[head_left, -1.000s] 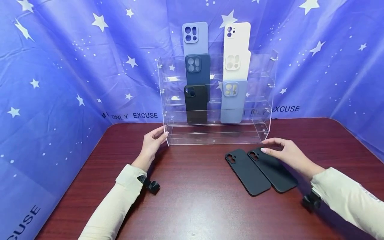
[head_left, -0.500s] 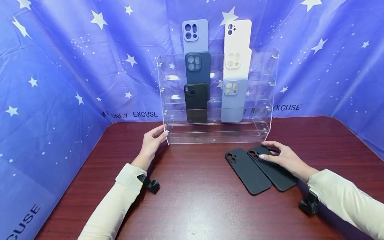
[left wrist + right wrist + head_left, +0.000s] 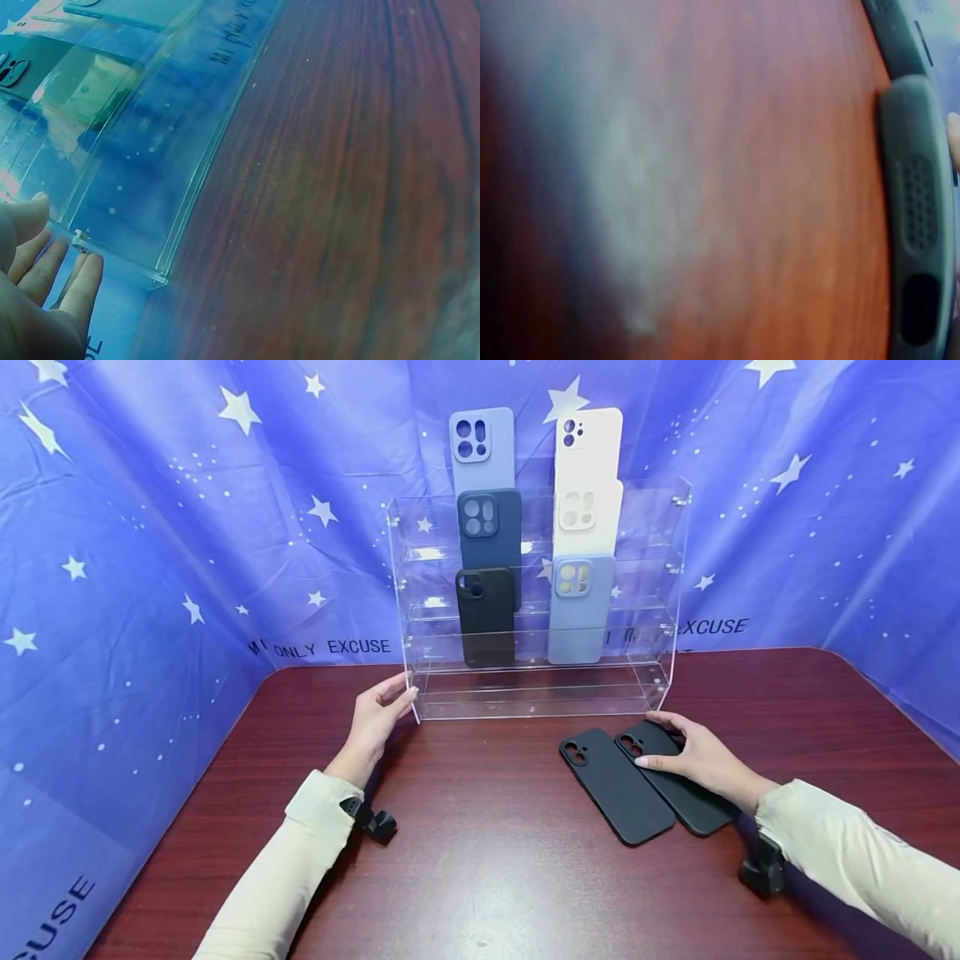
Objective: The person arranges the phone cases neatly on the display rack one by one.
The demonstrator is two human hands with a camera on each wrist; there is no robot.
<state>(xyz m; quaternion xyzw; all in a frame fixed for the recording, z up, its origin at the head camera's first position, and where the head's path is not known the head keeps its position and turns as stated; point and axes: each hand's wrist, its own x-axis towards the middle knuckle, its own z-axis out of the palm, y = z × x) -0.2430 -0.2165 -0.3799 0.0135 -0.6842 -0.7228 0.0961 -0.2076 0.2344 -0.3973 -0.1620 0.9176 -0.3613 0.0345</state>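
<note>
At the left side of a clear acrylic display stand [image 3: 532, 703], my left hand [image 3: 377, 714] grips the side panel, thumb in front and fingers behind. The left wrist view shows the thumb and fingers [image 3: 82, 289] on either side of that panel. My right hand [image 3: 701, 760] arches over a black phone case [image 3: 690, 802] lying flat on the table. Its thumb touches the case beside the camera cutout, and the index finger reaches the far end; the other fingertips are hidden. A second black phone case [image 3: 618, 789] lies alongside, to the left.
On the stand's tiers lean two columns of phone cases: light blue [image 3: 483, 472], dark blue [image 3: 491, 535] and black [image 3: 487, 627] at left; two white ones [image 3: 592, 464] above a light blue one [image 3: 581, 618] at right. A starry blue curtain [image 3: 315, 568] surrounds the table [image 3: 465, 827].
My right hand has shifted left and lower over the right black case, its thumb now beside the camera cutout. The left hand keeps its hold on the stand; both loose cases stay put.
</note>
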